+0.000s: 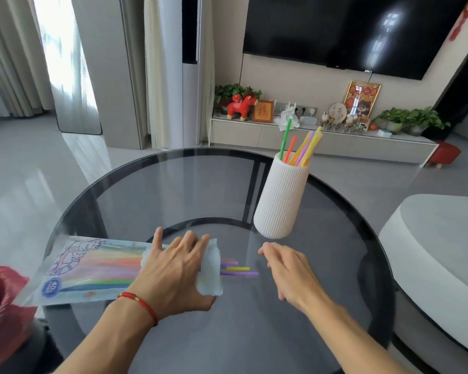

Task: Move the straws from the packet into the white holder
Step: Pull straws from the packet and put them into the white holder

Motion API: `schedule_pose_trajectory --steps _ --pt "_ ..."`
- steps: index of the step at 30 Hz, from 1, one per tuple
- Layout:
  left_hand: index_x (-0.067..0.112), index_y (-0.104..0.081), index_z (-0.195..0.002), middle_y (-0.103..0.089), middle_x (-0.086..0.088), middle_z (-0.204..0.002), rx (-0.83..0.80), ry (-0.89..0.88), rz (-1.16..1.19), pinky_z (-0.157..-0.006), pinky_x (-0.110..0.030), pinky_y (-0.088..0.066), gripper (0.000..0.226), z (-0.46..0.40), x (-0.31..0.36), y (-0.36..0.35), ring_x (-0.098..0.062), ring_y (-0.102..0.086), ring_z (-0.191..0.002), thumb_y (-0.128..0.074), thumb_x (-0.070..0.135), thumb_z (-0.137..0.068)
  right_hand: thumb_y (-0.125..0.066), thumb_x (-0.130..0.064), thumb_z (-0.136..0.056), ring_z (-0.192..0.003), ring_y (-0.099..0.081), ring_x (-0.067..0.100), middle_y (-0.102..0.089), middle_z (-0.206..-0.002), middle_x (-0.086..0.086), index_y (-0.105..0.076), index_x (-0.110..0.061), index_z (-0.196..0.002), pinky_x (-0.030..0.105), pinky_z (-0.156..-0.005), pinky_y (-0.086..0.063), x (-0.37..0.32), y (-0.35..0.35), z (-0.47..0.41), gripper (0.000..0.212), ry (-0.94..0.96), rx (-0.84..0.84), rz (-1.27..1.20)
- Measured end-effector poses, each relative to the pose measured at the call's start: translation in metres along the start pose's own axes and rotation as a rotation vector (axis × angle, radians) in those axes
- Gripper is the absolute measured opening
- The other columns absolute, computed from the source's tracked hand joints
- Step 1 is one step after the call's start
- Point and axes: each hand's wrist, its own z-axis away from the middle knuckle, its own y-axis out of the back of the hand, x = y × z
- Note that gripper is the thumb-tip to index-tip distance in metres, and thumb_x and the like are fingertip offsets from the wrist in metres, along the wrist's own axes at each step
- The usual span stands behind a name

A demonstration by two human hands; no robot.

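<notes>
A round dark glass table fills the lower middle of the frame. On its left side lies the straw packet, a clear printed bag lying lengthwise from the left edge toward the centre, with bands of coloured straws showing through the film. The left hand rests on the packet's open end at lower centre, palm down, fingers slightly spread and curved over the crumpled plastic, the thumb tucked against the near edge of the bag so that the hand grips the mouth. A red string bracelet circles that wrist.

Just right of the bag's mouth, a few loose straw ends in purple, yellow and pink poke out onto the glass. The right hand hovers just beside them, right of centre, palm down, fingers loosely curved and close together; it holds nothing, and whether a fingertip touches the glass is hard to tell because of blur.

The white holder, a ribbed cylinder, stands upright on the table above the right hand, well apart from the packet. Several straws in the holder lean out of its top: green, red, orange, purple and yellow.

A red bag sits at the lower left edge, and a white seat at the right.
</notes>
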Motion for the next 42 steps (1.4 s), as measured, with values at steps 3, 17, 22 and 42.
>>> schedule_pose_trajectory --steps 3,17,22,42 --pt "0.024 -0.053 -0.131 -0.054 0.002 -0.102 0.061 -0.029 0.050 -0.100 -0.052 -0.044 0.084 0.001 0.005 0.002 -0.026 -0.062 -0.090 -0.059 0.067 -0.058 -0.028 -0.065 -0.088 -0.037 -0.058 0.013 -0.065 -0.096 0.002 -0.067 -0.025 -0.096 0.025 -0.041 -0.044 -0.008 -0.016 0.001 0.057 -0.002 -0.054 -0.115" --pt "0.027 -0.044 -0.141 -0.051 -0.003 -0.116 0.050 0.009 -0.016 -0.099 -0.050 -0.044 0.093 0.003 0.007 0.002 -0.027 -0.057 -0.100 -0.059 0.071 -0.061 -0.074 -0.005 -0.096 -0.055 -0.066 0.017 -0.074 -0.065 0.012 -0.083 -0.007 -0.091 0.024 -0.055 -0.056 -0.014 -0.029 0.001 0.010 -0.046 -0.046 -0.666" --pt "0.045 -0.009 -0.153 -0.030 -0.009 -0.154 -0.142 0.058 -0.039 -0.115 -0.072 -0.015 0.106 0.008 0.002 -0.001 -0.029 -0.032 -0.142 -0.045 0.087 -0.062 -0.078 -0.004 -0.094 -0.063 -0.072 0.018 -0.078 -0.071 0.013 -0.085 -0.005 -0.094 0.024 -0.065 -0.061 -0.002 -0.007 -0.004 0.007 -0.072 -0.082 -0.687" --pt "0.023 -0.045 -0.110 -0.047 -0.002 -0.113 -0.031 0.079 -0.053 -0.101 -0.056 -0.037 0.042 0.001 0.020 -0.005 -0.027 -0.047 -0.094 -0.012 0.045 -0.096 -0.095 -0.064 -0.055 -0.066 -0.063 0.016 -0.071 -0.092 0.007 -0.070 -0.002 -0.124 0.024 -0.055 -0.052 -0.023 -0.025 0.015 0.096 -0.138 -0.303 -1.277"
